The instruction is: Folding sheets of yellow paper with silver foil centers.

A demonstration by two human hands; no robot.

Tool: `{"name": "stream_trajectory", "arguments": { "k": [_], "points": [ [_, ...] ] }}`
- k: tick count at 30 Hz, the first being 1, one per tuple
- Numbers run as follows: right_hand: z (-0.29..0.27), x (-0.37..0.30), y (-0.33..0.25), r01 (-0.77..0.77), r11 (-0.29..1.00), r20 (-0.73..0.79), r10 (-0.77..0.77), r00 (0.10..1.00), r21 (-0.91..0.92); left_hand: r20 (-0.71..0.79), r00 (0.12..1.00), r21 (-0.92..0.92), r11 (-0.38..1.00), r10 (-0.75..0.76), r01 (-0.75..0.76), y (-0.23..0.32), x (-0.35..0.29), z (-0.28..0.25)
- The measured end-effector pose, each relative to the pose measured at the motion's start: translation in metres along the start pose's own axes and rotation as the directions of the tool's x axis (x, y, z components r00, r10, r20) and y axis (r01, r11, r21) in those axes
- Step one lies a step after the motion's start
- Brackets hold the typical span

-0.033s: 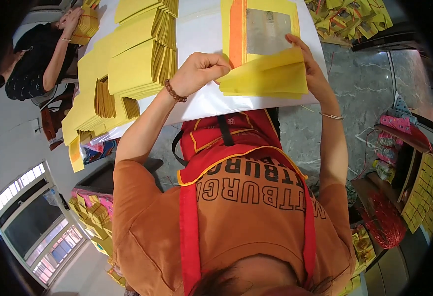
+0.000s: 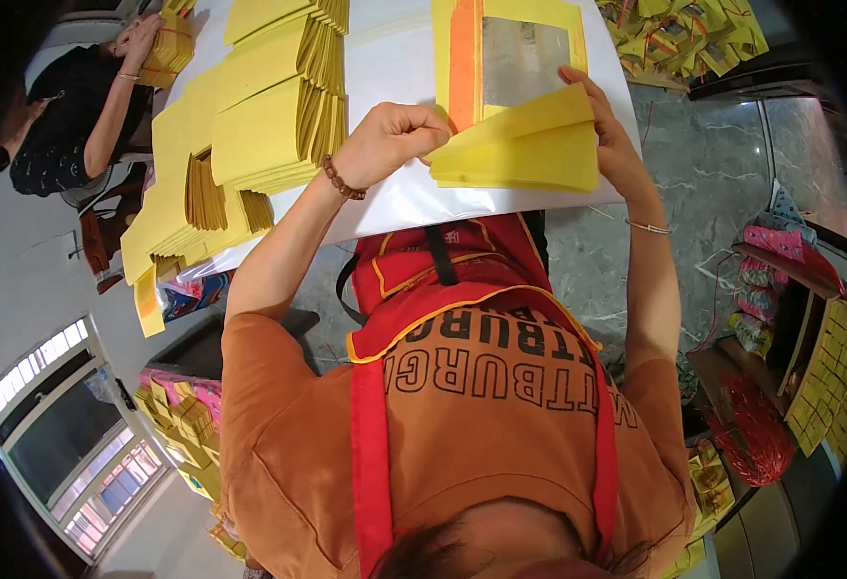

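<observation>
A yellow paper sheet [image 2: 515, 154] lies near the table's front edge, its near part folded up and over. Above the fold show an orange strip [image 2: 463, 68] and a silver-grey rectangle [image 2: 526, 63] on the yellow paper. My left hand [image 2: 399, 140] is closed at the left end of the fold, with thumb and fingers pinching the paper there. At the right end, my right hand [image 2: 605, 130] grips the raised flap; its fingertips curl over the upper edge, and the flap hides part of the hand.
Stacks of folded yellow paper [image 2: 259, 140] stand left of my hands on the white-covered table [image 2: 385, 212]. Another person [image 2: 81, 130] at the far left has hands on a yellow bundle [image 2: 168, 48]. A heap of yellow paper pieces [image 2: 684, 34] lies at the far right.
The flap's upper right corner has risen slightly and shifted a little left, and its crease looks crisper. Both my hands stay nearly in place.
</observation>
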State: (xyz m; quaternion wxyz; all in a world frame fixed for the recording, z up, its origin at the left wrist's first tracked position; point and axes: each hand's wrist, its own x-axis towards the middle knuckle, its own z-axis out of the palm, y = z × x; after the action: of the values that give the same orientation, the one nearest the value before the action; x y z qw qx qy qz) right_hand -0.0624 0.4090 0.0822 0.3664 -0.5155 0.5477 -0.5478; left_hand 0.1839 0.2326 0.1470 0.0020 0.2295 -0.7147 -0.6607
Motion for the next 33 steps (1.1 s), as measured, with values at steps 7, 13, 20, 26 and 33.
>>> {"name": "stream_trajectory", "arguments": {
  "k": [7, 13, 20, 26, 33],
  "points": [
    [0.001, 0.000, 0.000, -0.003, 1.000, -0.004, 0.003, 1.000, 0.000, -0.047, 0.999, -0.009, 1.000, -0.012, 0.011, -0.004, -0.001, 0.003],
    [0.001, 0.001, -0.003, -0.015, 0.999, -0.012, 0.014, 1.000, -0.040, 0.032, 0.899, 0.537, 0.751, 0.438, -0.385, 0.015, -0.008, 0.016],
    [-0.003, 0.002, 0.002, 0.003, 0.999, -0.008, -0.003, 1.000, -0.038, 0.234, 0.691, 0.813, 0.252, 0.684, -0.525, 0.009, -0.007, 0.020],
    [-0.002, 0.001, 0.003, 0.011, 1.000, -0.010, -0.012, 1.000, -0.024, 0.321, 0.769, 0.729, 0.374, 0.553, -0.573, 0.011, -0.008, 0.020],
    [-0.003, 0.000, 0.005, 0.003, 1.000, -0.004, -0.003, 1.000, -0.016, 0.332, 0.792, 0.723, 0.402, 0.512, -0.562, 0.006, -0.007, 0.017]
  ]
}}
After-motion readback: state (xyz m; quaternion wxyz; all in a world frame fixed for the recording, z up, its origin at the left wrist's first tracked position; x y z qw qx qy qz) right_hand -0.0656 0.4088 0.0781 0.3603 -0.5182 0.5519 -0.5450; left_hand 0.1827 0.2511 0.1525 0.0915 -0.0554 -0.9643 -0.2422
